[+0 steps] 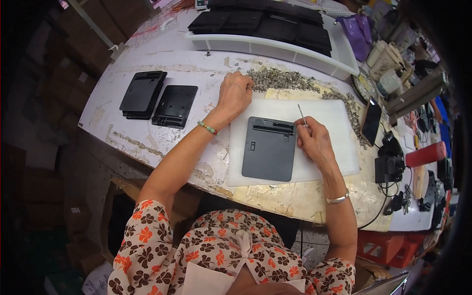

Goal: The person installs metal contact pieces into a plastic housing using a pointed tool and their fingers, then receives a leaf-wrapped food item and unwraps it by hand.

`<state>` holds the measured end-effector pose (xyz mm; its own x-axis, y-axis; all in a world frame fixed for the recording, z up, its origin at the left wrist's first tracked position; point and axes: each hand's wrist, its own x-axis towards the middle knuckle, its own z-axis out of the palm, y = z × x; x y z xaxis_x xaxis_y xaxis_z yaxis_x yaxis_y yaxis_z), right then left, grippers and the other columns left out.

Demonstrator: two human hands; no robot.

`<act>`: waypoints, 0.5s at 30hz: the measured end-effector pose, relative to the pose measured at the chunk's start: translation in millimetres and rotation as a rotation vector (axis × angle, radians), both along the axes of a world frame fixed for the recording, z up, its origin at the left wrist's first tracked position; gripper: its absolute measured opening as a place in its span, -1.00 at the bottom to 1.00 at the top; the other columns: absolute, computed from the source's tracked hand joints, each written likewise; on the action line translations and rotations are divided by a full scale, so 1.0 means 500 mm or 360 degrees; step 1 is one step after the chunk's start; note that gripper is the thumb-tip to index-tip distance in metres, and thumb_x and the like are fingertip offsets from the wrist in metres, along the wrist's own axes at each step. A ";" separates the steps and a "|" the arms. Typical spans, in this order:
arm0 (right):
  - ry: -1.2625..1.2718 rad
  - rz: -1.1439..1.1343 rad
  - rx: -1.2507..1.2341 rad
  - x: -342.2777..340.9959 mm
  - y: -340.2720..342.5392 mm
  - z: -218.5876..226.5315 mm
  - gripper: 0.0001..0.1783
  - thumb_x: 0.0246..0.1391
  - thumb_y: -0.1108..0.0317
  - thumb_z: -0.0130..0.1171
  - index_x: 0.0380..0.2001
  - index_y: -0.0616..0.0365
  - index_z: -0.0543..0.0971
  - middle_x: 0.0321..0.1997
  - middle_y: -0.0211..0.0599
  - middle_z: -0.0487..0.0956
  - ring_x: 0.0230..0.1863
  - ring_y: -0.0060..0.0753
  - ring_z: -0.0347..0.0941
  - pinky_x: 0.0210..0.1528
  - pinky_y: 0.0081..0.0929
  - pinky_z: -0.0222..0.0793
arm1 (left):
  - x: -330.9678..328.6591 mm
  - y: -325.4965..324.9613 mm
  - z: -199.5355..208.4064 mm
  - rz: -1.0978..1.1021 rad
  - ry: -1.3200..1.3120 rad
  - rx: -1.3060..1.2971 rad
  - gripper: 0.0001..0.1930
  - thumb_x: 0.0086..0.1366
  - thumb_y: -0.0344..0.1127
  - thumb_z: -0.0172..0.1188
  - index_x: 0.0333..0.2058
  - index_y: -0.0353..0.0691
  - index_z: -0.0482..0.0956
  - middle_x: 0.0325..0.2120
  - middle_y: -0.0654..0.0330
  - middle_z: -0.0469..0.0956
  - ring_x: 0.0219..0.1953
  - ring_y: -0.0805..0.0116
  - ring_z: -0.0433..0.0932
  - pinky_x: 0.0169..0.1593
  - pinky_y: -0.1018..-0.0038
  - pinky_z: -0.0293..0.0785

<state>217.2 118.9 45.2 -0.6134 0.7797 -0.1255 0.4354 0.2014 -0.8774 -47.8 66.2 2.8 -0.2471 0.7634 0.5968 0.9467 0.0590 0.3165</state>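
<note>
A flat dark grey plastic panel (268,156) with a slotted strip along its far end lies on a white foam sheet (339,164). Beside its right edge, my right hand (314,141) is closed round a slim pointed metal tool (301,114), whose tip points away from me. My left hand (236,92) is beyond the foam sheet, at the left end of a heap of small shiny metal pieces (282,79). Its fingers are curled together, and whatever they hold is hidden.
Black plastic panels (142,93) are stacked at the left, with another panel (176,104) beside them. A white tray (270,50) of black panels stands at the back. Rightward lie a phone (371,120), a black adapter with cables (387,169) and a red cylinder (426,154).
</note>
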 end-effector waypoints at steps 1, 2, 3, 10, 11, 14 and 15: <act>-0.0029 -0.0022 -0.0007 0.006 0.001 0.001 -0.75 0.25 0.36 0.02 -0.20 0.33 0.59 -0.65 -0.33 0.51 -0.61 -0.56 0.44 -0.51 -0.50 0.33 | -0.005 0.006 -0.004 0.0091 -0.0164 -0.0004 -0.89 0.14 -0.47 0.26 -0.35 -0.29 0.69 -0.41 0.07 0.62 -0.35 0.18 0.62 -0.22 0.32 0.54; -0.0059 -0.0046 -0.0014 0.008 0.002 0.001 -0.75 0.25 0.36 0.03 -0.20 0.34 0.58 -0.65 -0.33 0.51 -0.60 -0.55 0.44 -0.51 -0.50 0.34 | -0.010 0.010 -0.008 0.0179 -0.0329 -0.0006 -0.90 0.14 -0.46 0.26 -0.35 -0.29 0.70 -0.41 0.07 0.63 -0.34 0.18 0.62 -0.21 0.32 0.55; -0.0049 -0.0044 -0.0015 0.007 0.004 0.001 -0.75 0.25 0.36 0.03 -0.20 0.34 0.58 -0.65 -0.33 0.51 -0.60 -0.55 0.44 -0.51 -0.50 0.34 | -0.014 0.012 -0.012 0.0181 -0.0319 -0.0006 -0.90 0.14 -0.46 0.26 -0.35 -0.29 0.70 -0.41 0.07 0.63 -0.34 0.18 0.62 -0.21 0.32 0.55; 0.0069 -0.0150 0.0070 0.015 0.036 -0.035 -0.78 0.27 0.33 0.05 -0.24 0.25 0.59 -0.66 -0.45 0.46 -0.73 -0.68 0.24 -0.68 -0.58 0.14 | 0.027 0.010 -0.007 -0.0219 -0.0562 0.0070 -0.92 0.06 -0.42 0.28 -0.45 -0.28 0.67 -0.47 0.04 0.59 -0.32 0.03 0.56 -0.17 0.20 0.48; 0.0076 -0.0205 0.0219 0.018 0.051 -0.037 -0.78 0.26 0.33 0.06 -0.26 0.26 0.60 -0.65 -0.43 0.48 -0.72 -0.66 0.26 -0.67 -0.55 0.17 | 0.039 0.005 0.000 -0.0237 -0.0590 -0.0027 -0.92 0.07 -0.41 0.28 -0.44 -0.27 0.67 -0.46 0.04 0.58 -0.31 0.04 0.55 -0.16 0.21 0.48; 0.0052 -0.0485 0.0593 0.052 0.115 -0.072 -0.79 0.18 0.34 0.10 -0.30 0.26 0.63 -0.57 -0.23 0.59 -0.58 -0.38 0.49 -0.48 -0.42 0.38 | 0.075 0.008 -0.006 -0.0308 -0.0477 0.0030 -0.96 0.07 -0.46 0.26 -0.46 -0.27 0.65 -0.44 0.04 0.55 -0.28 0.03 0.52 -0.17 0.19 0.46; 0.0040 -0.0633 0.0767 0.061 0.132 -0.085 -0.81 0.14 0.36 0.11 -0.32 0.24 0.64 -0.53 -0.08 0.64 -0.48 -0.15 0.61 -0.34 -0.30 0.49 | 0.083 0.007 -0.004 -0.0324 -0.0405 0.0032 -0.97 0.07 -0.47 0.24 -0.48 -0.27 0.65 -0.44 0.03 0.54 -0.28 0.02 0.51 -0.18 0.19 0.46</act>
<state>247.6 184.8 2.8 -0.2627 0.9145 0.3079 0.5387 0.4037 -0.7395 -6.2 69.5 0.7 -0.2336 0.8013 0.5508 0.8287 -0.1322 0.5439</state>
